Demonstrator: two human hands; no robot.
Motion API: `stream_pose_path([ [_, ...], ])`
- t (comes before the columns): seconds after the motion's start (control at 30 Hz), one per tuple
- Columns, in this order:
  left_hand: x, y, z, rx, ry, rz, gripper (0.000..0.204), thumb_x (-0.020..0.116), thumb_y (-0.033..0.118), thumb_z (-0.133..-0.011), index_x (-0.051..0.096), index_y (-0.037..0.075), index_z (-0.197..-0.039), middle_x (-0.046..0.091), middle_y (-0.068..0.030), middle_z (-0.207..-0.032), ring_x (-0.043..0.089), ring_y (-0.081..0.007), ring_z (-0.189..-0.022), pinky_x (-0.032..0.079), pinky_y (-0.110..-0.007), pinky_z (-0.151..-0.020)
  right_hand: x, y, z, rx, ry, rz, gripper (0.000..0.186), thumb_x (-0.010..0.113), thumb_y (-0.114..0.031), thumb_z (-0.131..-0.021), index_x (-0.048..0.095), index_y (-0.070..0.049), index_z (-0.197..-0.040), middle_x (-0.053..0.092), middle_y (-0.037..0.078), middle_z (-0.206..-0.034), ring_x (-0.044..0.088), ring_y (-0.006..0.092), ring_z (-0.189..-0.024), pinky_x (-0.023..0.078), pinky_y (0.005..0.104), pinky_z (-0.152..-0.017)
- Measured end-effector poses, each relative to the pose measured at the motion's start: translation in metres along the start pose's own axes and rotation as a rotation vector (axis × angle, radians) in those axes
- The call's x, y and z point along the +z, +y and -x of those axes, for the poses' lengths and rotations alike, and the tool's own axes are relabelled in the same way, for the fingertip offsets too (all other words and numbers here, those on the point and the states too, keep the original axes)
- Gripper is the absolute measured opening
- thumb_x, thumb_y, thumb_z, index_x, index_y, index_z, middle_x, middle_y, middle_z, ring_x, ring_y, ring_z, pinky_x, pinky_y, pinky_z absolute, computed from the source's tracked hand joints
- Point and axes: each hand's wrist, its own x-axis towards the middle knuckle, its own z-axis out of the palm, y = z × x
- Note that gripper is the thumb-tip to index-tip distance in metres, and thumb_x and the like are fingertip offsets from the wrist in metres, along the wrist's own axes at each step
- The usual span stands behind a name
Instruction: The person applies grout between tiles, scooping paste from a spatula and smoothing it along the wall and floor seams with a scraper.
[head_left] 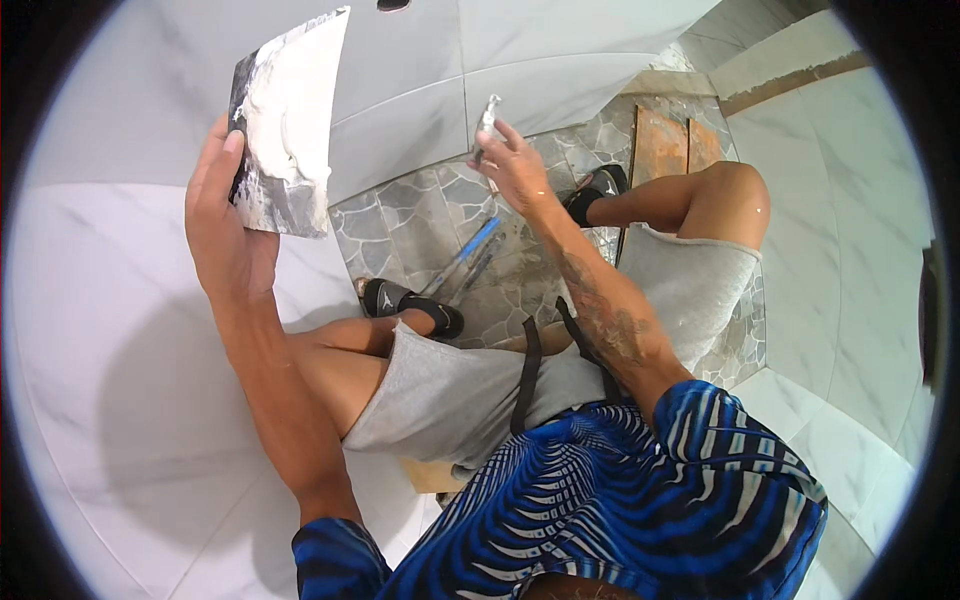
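Presently, left hand [218,190]: closed along the left edge of a flat, rectangular, grey-and-black board [308,212], which is held up at the upper left, in front of the wall.

White paste: a thick, creamy white paste [285,115] is heaped on the board's face; a slide or drip could be caused by a steeper tilt, as the board seems to be gripped from one side only.

Right hand [513,172]: curled, with a small, slim, white-smeared tool [488,120] pinched in the fingers; its exact kind is blurred, and whether the wall is touched cannot be told; a slip could be brought about by paste on the grip.

Marbled wall: the pale grey, marble-veined tiles [400,50] could be smeared, were the loaded board swung against them.

Stone-patterned floor: on the grey, stone-patterned floor [398,232], a long, thin, blue-handled tool [480,238] is left lying between the black shoes [385,298]; it could be kicked if a foot were shifted.
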Motion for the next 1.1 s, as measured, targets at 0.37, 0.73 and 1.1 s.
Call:
stream_pose_path([
  [0.37,-0.005,0.005,0.004,0.034,-0.043,0.064,0.038,0.044,0.014,-0.093,0.045,-0.008,-0.124,0.059,-0.0134,-0.11,0.059,-0.0164,-0.1,0.048,-0.029,-0.085,0.076,0.042,-0.024,-0.324,0.203,0.798,0.055,0.071,-0.023,-0.084,0.05,0.006,-0.126,0.062,0.009,-0.099,0.054,0.0106,-0.086,0.045,0.0248,-0.076],
  [0.73,-0.005,0.01,-0.003,0.059,-0.132,0.127,0.039,0.044,0.015,-0.095,0.043,-0.009,-0.125,0.06,-0.0156,-0.112,0.06,-0.0176,-0.101,0.049,-0.029,-0.086,0.067,0.036,-0.018,-0.349,0.001,0.589,0.066,0.068,-0.022,-0.085,0.037,0.003,-0.137,0.061,0.01,-0.097,0.056,0.012,-0.083,0.046,0.0244,-0.076],
  [1.1,-0.007,0.006,-0.007,0.044,-0.129,0.117,0.039,0.041,0.013,-0.096,0.041,-0.01,-0.128,0.059,-0.0171,-0.114,0.061,-0.0176,-0.101,0.05,-0.03,-0.084,0.04,0.075,-0.07,-0.472,0.226,0.596,0.046,0.065,-0.015,-0.087,0.047,0.002,-0.126,0.056,-0.001,-0.079,0.048,0.0065,-0.068,0.041,0.0224,-0.059],
])
